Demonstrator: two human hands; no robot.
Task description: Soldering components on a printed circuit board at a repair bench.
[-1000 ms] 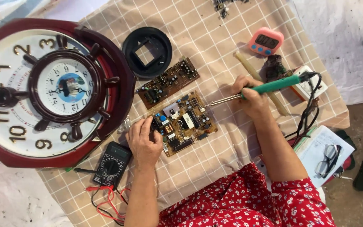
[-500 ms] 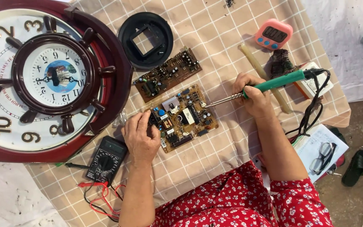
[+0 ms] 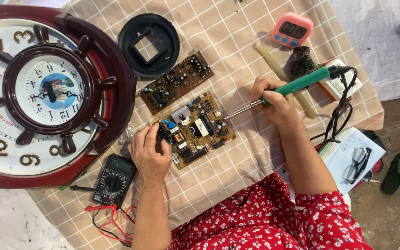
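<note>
the tan rectangular circuit board [image 3: 194, 129] crowded with small parts lay on the checked cloth [image 3: 237, 176], at six o'clock from a darker brown board [image 3: 176, 82]. it looked light, stiff and fragile, best gripped by its edges. the left hand [image 3: 150, 155] pinched its nine-o'clock edge; the right hand [image 3: 274, 99] was closed round a green-handled soldering iron [image 3: 283, 90], tip just beside the three-o'clock edge.

Soldering iron [image 3: 297, 84], right of centre: green handle, silver shaft; circuit board [image 3: 194, 128], centre: tan with blue, white and black parts. Second board [image 3: 176, 82], above: dark brown. Cloth [image 3: 237, 41]: beige, white grid; timer [image 3: 292, 30], top: pink; wall clock [image 3: 47, 88], left: maroon frame, white face; sleeve [image 3: 274, 217], bottom: red, white floral.
</note>
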